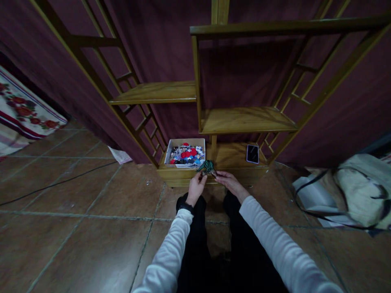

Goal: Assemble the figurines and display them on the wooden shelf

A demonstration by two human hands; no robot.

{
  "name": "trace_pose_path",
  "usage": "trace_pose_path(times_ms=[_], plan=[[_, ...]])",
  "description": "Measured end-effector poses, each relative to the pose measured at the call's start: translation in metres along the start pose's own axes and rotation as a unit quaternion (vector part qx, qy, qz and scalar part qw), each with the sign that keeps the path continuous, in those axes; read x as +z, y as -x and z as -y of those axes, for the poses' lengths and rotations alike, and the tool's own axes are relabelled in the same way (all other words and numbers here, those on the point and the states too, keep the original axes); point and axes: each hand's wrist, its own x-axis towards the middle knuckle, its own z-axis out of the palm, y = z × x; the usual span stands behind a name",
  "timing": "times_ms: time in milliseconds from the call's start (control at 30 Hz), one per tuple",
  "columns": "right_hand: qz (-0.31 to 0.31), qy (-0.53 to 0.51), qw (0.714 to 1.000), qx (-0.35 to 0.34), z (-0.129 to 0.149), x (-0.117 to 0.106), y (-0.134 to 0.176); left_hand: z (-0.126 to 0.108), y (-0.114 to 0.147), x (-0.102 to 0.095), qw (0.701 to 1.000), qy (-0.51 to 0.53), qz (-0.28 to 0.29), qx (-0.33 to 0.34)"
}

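Note:
Between my two hands is a small green-and-brown item [208, 167], too small and dark for me to tell its kind. My left hand [196, 188] pinches its left side with thumb and fingers. On the other side, the fingertips of my right hand [231, 183] are closed on its right end. The item is held up in front of the shelf's low edge. Just beyond it, to the left, sits a shallow open cardboard box [202, 143] filled with many small red, blue, white and black pieces.
A wooden shelf unit [171, 92] rises before me against a dark red curtain [165, 40]. A phone [252, 154] lies on its bottom board. A pale bag [357, 187] with a dark strap rests on the tiled floor at right; a black cable [58, 184] crosses the left.

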Motion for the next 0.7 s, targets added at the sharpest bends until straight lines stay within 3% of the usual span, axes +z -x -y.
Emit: trace_pose_path(times_ms=[200, 500, 700], plan=[[-0.004, -0.014, 1.000, 0.000, -0.002, 0.000, -0.001, 0.000, 0.001, 0.000, 1.000, -0.012, -0.009, 0.007], [-0.029, -0.018, 0.999, 0.003, -0.004, 0.000, -0.004, -0.015, 0.013, 0.000, 0.977, -0.213, 0.001, 0.028], [-0.032, -0.029, 0.999, -0.015, -0.007, -0.002, -0.007, -0.022, 0.017, 0.000, 0.965, -0.247, 0.012, 0.087]])
